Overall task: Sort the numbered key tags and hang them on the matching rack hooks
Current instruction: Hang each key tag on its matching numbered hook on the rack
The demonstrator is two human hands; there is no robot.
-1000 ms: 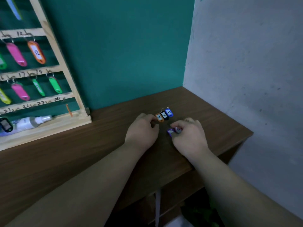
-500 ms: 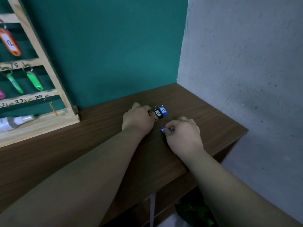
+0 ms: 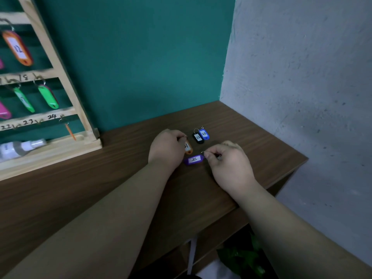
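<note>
My left hand (image 3: 167, 150) is curled on the table (image 3: 120, 188), its fingertips gripping the ring end of the orange tag (image 3: 188, 148). The tag's body sticks out just to the right of my knuckles, and its number is half hidden. My right hand (image 3: 229, 164) pinches the metal ring of the purple tag (image 3: 194, 159) between thumb and forefinger. That tag lies flat on the wood, stretched leftward from my fingertips, label up, in the gap between my two hands.

Just beyond them, apart from both hands, the black tag (image 3: 198, 137) marked 22 and the blue tag (image 3: 204, 134) marked 23 lie side by side, touching.

The wooden rack (image 3: 60, 67) stands at the far left against the green wall, well apart from my hands. An orange 12 tag (image 3: 18, 48) and two green tags (image 3: 48, 96) hang there, above a rail inked 22, 23 and 24.
</note>
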